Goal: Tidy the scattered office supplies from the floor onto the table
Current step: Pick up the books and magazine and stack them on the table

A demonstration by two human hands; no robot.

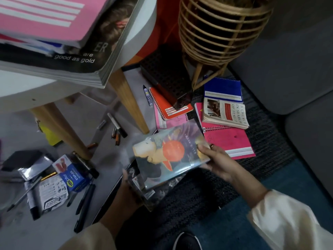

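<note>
The right hand [214, 159] grips the right edge of a glossy book [169, 154] with an orange disc on its cover, fingers curled over the top and thumb beneath. The left hand [128, 188] holds the lower left of the same bundle, where the book sits on a clear plastic packet [153, 193]; its fingers are mostly hidden under that packet, but they wrap round its edge. The book is lifted off the floor, tilted, motion-blurred.

Just beyond the right hand a pink spiral notebook [232, 139] lies on the dark rug [207, 192], a worn paperback [225, 112] resting on its far end and a blue spiral notebook [222, 90] beyond that. An orange spiral notebook [167, 103] lies under a dark perforated box [165, 74], beside the foot of a rattan stand [221, 33]. A marker [147, 95] lies next to it by the wooden table leg [129, 103].

To the left, on the grey floor, are a blue stapler box [74, 177], several black pens [84, 204], another marker [117, 125] and a few batteries [115, 134]. Above, on the white table [23, 87], stacked magazines [72, 56] overhang the edge, a pink-covered book [45, 15] on top.
</note>
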